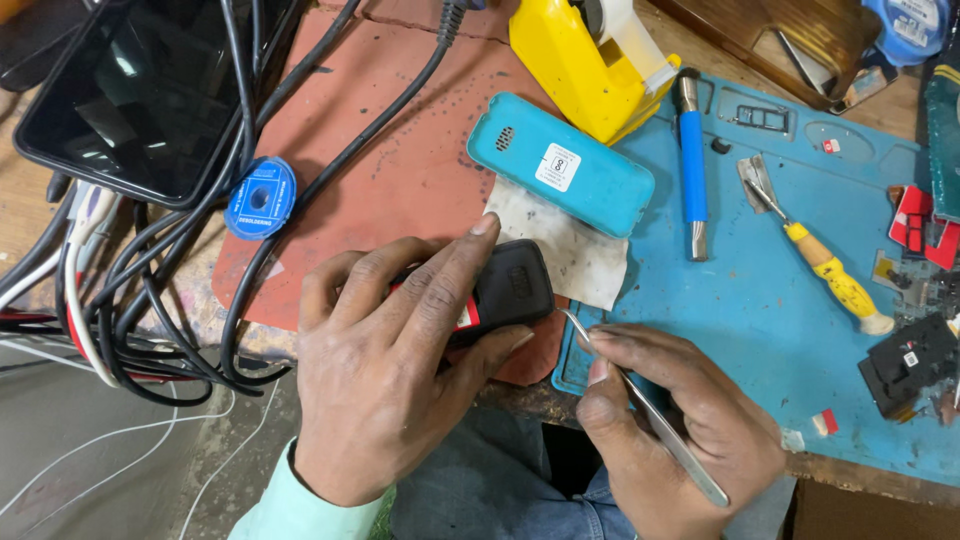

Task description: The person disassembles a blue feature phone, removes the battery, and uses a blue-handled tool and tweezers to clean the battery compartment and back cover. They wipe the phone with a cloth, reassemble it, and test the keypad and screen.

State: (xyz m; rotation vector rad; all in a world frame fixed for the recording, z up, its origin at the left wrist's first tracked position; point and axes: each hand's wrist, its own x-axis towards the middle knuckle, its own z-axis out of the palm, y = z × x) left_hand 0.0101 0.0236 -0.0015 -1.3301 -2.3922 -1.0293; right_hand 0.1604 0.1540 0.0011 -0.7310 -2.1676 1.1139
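Under left hand (385,375): black phone (505,288) gripped, mostly hidden; right hand (680,430) pinches tweezers (640,400).

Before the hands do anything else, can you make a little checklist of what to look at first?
1. Left hand grips the black phone: ok.
2. Right hand holds the tweezers: ok.
3. Tweezer tip touching the phone: not ok, a gap shows.
4. Black cables off the phone: ok.
5. Teal back cover set aside on the white cloth: ok.
6. Phone's open side: cannot tell, fingers hide it.
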